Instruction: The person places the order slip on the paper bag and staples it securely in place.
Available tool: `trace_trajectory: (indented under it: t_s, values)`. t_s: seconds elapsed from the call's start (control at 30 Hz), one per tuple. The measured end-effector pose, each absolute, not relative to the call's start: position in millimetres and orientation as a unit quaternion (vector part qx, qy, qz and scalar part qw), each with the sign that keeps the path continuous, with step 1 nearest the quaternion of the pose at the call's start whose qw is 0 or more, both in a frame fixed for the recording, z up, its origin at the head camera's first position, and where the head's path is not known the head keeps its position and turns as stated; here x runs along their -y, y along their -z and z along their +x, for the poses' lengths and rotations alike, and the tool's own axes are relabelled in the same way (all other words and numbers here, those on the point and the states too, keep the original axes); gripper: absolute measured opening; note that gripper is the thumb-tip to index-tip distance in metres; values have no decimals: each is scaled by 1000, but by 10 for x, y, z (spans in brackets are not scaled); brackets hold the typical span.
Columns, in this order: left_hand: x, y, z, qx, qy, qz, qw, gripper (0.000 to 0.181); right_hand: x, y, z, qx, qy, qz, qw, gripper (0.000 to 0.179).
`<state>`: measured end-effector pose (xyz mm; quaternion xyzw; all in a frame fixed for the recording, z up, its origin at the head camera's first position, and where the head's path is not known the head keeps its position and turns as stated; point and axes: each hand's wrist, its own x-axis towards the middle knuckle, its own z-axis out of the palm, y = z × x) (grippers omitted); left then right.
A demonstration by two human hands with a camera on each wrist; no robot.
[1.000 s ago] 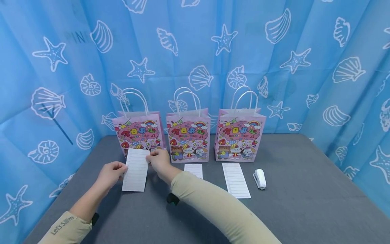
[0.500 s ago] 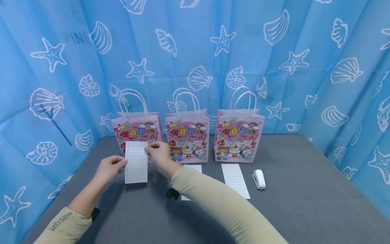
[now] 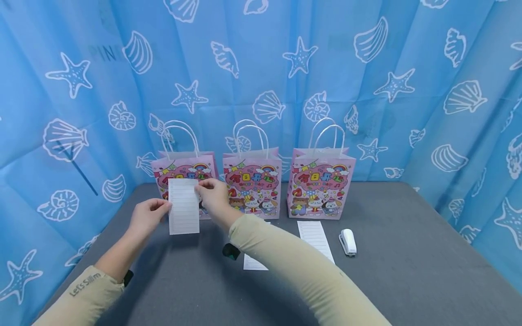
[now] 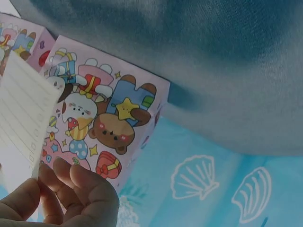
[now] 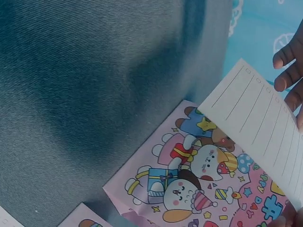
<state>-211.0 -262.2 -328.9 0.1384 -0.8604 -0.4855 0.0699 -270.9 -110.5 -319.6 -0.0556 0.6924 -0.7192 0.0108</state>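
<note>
A white lined checklist sheet [image 3: 184, 213] is held upright above the table, overlapping the front of the leftmost pink gift bag [image 3: 187, 168] in the head view. My left hand [image 3: 147, 219] pinches its left edge between thumb and fingers, seen closely in the left wrist view, where the sheet [image 4: 23, 109] slants at left. Near the top right corner, my right hand [image 3: 216, 199] pinches the opposite edge. The right wrist view shows small boxes along one side of the sheet [image 5: 255, 118], with the cartoon-printed bag [image 5: 189, 170] behind it.
Two matching gift bags, the middle one [image 3: 250, 181] and the right one [image 3: 320, 185], stand in line. A second sheet [image 3: 254, 263] lies partly under my right sleeve, a third sheet [image 3: 311, 233] right of it. A small white stapler [image 3: 348, 242] lies farther right. A blue curtain [image 3: 261, 68] hangs behind.
Both hands have raised the sheet from low in front of the left bag to higher against its printed front, turning it more upright. Bags and stapler have stayed put.
</note>
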Motion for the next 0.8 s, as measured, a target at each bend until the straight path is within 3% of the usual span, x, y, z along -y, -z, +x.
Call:
trace_trajectory:
  t_s: [0.5, 0.6, 0.8]
  values:
    - [2703, 3086, -2228, 883, 459, 86, 52, 45, 1119, 3043, -2783, -701, 710, -68, -1, 5]
    - [2741, 3004, -2264, 897, 425, 74, 96, 45, 1128, 3018, -2800, -699, 711, -69, -5, 6]
    - [2803, 2824, -2344, 911, 319, 35, 261, 37, 1126, 2945, -2833, -691, 719, -66, -10, 6]
